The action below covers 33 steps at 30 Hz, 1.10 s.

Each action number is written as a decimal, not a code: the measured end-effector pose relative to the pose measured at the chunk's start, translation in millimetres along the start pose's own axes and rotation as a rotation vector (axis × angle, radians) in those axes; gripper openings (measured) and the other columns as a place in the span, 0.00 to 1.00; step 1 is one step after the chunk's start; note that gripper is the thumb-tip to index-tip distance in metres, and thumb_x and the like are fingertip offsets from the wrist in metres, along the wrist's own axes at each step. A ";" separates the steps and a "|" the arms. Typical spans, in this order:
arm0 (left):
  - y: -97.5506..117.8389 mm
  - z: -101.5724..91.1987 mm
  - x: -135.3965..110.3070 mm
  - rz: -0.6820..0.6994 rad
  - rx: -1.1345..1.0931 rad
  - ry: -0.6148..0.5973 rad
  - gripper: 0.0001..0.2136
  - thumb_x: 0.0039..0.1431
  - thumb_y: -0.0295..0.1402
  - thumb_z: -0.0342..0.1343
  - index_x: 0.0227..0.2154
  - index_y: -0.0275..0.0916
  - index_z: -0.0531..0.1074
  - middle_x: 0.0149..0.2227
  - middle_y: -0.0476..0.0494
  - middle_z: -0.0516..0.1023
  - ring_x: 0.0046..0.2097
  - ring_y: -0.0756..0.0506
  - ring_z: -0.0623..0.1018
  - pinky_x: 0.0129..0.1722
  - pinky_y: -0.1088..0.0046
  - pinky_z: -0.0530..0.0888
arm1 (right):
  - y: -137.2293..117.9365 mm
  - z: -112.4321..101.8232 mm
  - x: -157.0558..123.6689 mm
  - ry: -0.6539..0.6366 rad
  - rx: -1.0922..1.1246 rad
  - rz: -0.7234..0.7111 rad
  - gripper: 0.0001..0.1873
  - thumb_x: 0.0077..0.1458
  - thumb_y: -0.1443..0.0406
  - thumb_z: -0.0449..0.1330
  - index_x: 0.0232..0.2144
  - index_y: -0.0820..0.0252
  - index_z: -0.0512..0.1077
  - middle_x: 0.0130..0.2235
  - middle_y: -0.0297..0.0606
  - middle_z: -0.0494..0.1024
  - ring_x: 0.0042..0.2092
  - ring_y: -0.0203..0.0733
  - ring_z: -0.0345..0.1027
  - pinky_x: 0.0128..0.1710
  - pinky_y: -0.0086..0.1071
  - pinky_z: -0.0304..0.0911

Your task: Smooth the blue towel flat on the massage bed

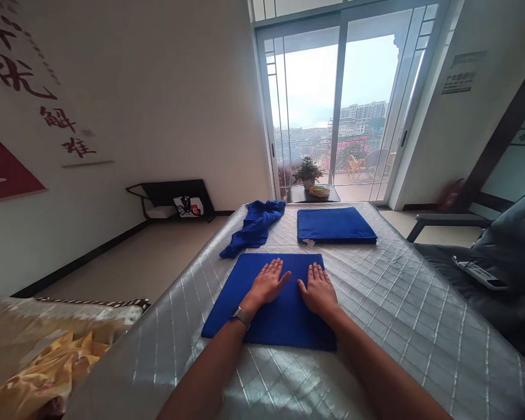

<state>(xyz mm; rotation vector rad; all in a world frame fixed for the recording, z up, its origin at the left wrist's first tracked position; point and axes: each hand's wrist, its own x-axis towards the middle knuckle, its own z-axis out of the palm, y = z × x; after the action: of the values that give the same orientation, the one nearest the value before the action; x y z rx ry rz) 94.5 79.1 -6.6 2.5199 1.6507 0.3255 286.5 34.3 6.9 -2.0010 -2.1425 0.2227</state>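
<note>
A flat blue folded cloth (pixel 284 326) lies in front of me on the silver quilted table cover (pixel 402 303). My left hand (pixel 268 281) rests palm down on its middle, fingers stretched out and thumb apart; a watch (pixel 242 317) is on that wrist. Also palm down, my right hand (pixel 318 288) lies near the cloth's right edge with its fingers extended. Neither hand grips anything. Beyond them, to the right, sits a neat stack of folded blue cloths (pixel 335 224) with a white tag at its front edge. A crumpled blue cloth (pixel 256 224) lies at the far left.
Behind the table's far edge stands a small stand with a potted plant (pixel 308 172) and a yellow packet (pixel 319 191). A dark armchair (pixel 499 256) flanks the right side. Yellow patterned fabric (pixel 52 367) lies at the lower left. Glass sliding doors (pixel 306 87) are at the back.
</note>
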 end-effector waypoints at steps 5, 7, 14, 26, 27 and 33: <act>-45.7 -12.5 -16.7 -0.140 0.060 -0.034 0.40 0.68 0.56 0.24 0.69 0.28 0.50 0.72 0.33 0.48 0.72 0.40 0.49 0.70 0.55 0.48 | -1.1 -5.1 -1.8 -0.037 0.007 0.007 0.40 0.68 0.51 0.39 0.70 0.77 0.44 0.72 0.52 0.42 0.73 0.49 0.32 0.70 0.39 0.30; -62.7 -15.7 -22.6 -0.189 0.090 -0.025 0.40 0.68 0.56 0.24 0.69 0.28 0.50 0.72 0.33 0.48 0.72 0.40 0.49 0.70 0.56 0.48 | -1.2 -6.4 -2.3 -0.043 0.005 0.005 0.40 0.68 0.51 0.39 0.70 0.77 0.44 0.72 0.51 0.42 0.73 0.48 0.32 0.70 0.39 0.29; -88.4 -17.9 -29.5 -0.314 0.108 0.036 0.41 0.68 0.57 0.26 0.69 0.27 0.51 0.71 0.31 0.49 0.72 0.39 0.51 0.70 0.57 0.49 | -1.5 -5.8 -1.8 -0.037 -0.019 0.016 0.40 0.68 0.51 0.39 0.70 0.77 0.45 0.72 0.51 0.42 0.73 0.48 0.33 0.70 0.38 0.30; -90.2 -17.6 -30.6 -0.418 0.061 0.107 0.42 0.67 0.56 0.23 0.68 0.23 0.50 0.71 0.29 0.49 0.72 0.38 0.51 0.69 0.58 0.51 | 1.6 -0.2 3.1 -0.037 -0.085 0.006 0.40 0.68 0.50 0.38 0.70 0.75 0.45 0.72 0.50 0.43 0.72 0.47 0.33 0.70 0.39 0.32; -90.8 -18.2 -30.8 -0.418 0.058 0.104 0.42 0.67 0.56 0.23 0.68 0.23 0.50 0.71 0.29 0.49 0.72 0.38 0.51 0.69 0.58 0.51 | 1.7 0.2 3.2 -0.035 -0.095 0.005 0.40 0.68 0.50 0.38 0.70 0.75 0.45 0.72 0.50 0.44 0.72 0.47 0.34 0.70 0.39 0.32; -89.0 -20.2 -30.2 -0.411 0.070 0.111 0.41 0.68 0.55 0.25 0.68 0.23 0.52 0.70 0.27 0.51 0.71 0.39 0.54 0.69 0.59 0.51 | 3.7 -3.0 5.9 -0.076 -0.110 0.012 0.41 0.68 0.49 0.38 0.70 0.75 0.45 0.72 0.50 0.43 0.72 0.47 0.33 0.70 0.39 0.32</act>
<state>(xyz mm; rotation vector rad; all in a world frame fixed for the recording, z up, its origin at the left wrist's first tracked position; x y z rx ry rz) -1.3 86.8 -9.1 2.1628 2.1976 0.3734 290.4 40.4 9.2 -2.0980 -2.2345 0.1901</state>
